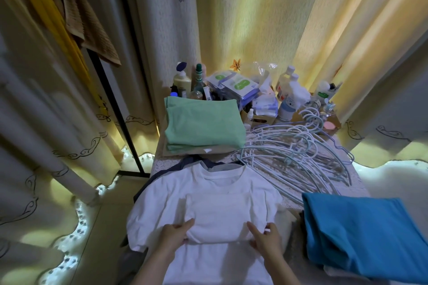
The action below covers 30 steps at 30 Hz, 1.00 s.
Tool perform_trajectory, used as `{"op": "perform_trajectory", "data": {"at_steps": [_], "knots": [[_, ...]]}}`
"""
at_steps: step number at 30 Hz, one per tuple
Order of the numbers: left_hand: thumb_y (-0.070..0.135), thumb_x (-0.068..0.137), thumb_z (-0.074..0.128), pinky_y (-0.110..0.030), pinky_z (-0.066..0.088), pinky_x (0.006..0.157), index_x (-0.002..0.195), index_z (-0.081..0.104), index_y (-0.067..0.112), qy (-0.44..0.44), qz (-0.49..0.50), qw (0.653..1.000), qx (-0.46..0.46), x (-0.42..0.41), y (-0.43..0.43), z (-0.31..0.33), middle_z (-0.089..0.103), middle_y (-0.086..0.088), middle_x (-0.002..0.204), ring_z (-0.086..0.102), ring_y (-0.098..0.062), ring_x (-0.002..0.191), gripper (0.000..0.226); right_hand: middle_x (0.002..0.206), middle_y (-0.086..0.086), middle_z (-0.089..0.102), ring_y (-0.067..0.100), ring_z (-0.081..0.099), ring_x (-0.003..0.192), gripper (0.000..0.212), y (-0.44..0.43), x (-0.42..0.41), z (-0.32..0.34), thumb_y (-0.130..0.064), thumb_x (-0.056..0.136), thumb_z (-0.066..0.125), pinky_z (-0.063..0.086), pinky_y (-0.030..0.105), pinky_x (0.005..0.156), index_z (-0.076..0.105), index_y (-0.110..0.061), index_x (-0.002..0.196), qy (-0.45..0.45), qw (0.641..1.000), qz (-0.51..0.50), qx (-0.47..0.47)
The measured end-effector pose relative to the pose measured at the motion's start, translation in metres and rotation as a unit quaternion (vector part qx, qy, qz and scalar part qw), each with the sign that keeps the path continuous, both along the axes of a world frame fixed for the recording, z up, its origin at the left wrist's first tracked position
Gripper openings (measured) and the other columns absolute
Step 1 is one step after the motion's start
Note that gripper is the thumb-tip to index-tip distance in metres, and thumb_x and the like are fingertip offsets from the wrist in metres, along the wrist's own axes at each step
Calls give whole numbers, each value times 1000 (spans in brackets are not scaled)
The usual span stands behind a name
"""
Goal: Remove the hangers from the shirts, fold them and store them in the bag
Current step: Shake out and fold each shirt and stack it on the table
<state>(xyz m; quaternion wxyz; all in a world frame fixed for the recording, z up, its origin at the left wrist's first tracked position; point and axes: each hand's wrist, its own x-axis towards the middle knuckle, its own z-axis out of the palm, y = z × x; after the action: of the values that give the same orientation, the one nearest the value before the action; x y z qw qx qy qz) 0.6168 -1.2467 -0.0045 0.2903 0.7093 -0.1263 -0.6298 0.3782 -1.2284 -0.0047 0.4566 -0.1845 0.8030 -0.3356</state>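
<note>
A white shirt (pixel 208 183) lies flat at the near edge of the table (pixel 360 183), with its neck pointing to the far edge, and a smaller folded white bundle (pixel 222 215) sits on its middle. The left hand (pixel 177 235) pinches the bundle's left end and the right hand (pixel 266 238) pinches its right end, so each grip is closed on that cloth. A folded green shirt (pixel 203 125) sits near the far left corner, a pile of hangers (pixel 289 152) lies toward the right edge, a blue shirt (pixel 361 233) covers the near right corner, and bottles (pixel 287 97) stand along the far edge.
</note>
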Motion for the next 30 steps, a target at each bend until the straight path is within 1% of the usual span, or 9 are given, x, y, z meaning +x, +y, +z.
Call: {"op": "perform_trajectory", "data": {"at_steps": [3,6,10,13,17,22,25,28,30], "knots": [[0,80,72,-44,53,82,107,54,-23,65,39,997,7,2,-3,0,64,-31,106,63,-39,97,39,95,20,54,30,54,73,45,-3,6,1,-24,68,85,52,36,57,48,-9,89,-84,995,-52,17],[6,79,73,-29,50,62,104,61,-13,104,-14,994,36,-1,-3,4,70,-21,96,64,-30,85,34,128,26,45,40,61,88,83,-9,13,6,-23,68,86,55,44,60,34,-16,132,-140,982,-106,66],[19,85,66,-28,43,65,107,62,5,105,-60,993,13,-2,-3,6,67,-11,97,59,-22,82,26,139,26,38,44,48,119,85,-14,22,9,-7,67,83,51,54,86,33,-6,135,-154,961,-215,75],[11,90,58,-36,54,63,104,62,7,138,-16,989,-39,-4,-9,26,70,-17,94,65,-28,82,16,125,23,54,34,58,88,73,-18,30,26,7,75,72,51,44,66,35,1,137,-288,916,-280,12],[-5,87,53,-34,55,59,108,56,11,144,28,970,-191,1,-51,77,70,-12,95,66,-24,80,26,136,23,47,30,56,98,62,-57,38,73,7,79,69,49,34,62,38,0,132,-273,925,-228,-130],[-6,89,52,-30,59,68,111,52,20,73,-9,920,-385,16,-154,149,68,2,102,69,-12,86,34,118,15,61,24,63,96,47,-163,38,147,0,78,73,55,38,77,48,-9,117,-186,932,-39,-307],[9,92,57,-30,56,75,117,51,16,-25,-37,917,-396,27,-206,153,64,2,107,67,-8,86,27,119,11,56,29,60,105,50,-219,35,157,-2,80,69,55,40,85,43,-8,122,-164,940,52,-295],[17,93,58,-40,47,96,132,45,10,-134,-81,931,-330,38,-223,123,53,0,119,55,-18,109,42,131,16,49,35,55,115,53,-241,25,134,0,85,62,51,48,95,38,-5,132,-106,963,116,-220],[15,91,61,-37,49,90,124,50,8,-192,-79,937,-281,47,-213,90,55,-3,114,54,-22,107,35,136,14,44,35,52,118,56,-233,13,109,0,88,59,48,49,97,34,-3,138,-59,974,117,-187]]}}
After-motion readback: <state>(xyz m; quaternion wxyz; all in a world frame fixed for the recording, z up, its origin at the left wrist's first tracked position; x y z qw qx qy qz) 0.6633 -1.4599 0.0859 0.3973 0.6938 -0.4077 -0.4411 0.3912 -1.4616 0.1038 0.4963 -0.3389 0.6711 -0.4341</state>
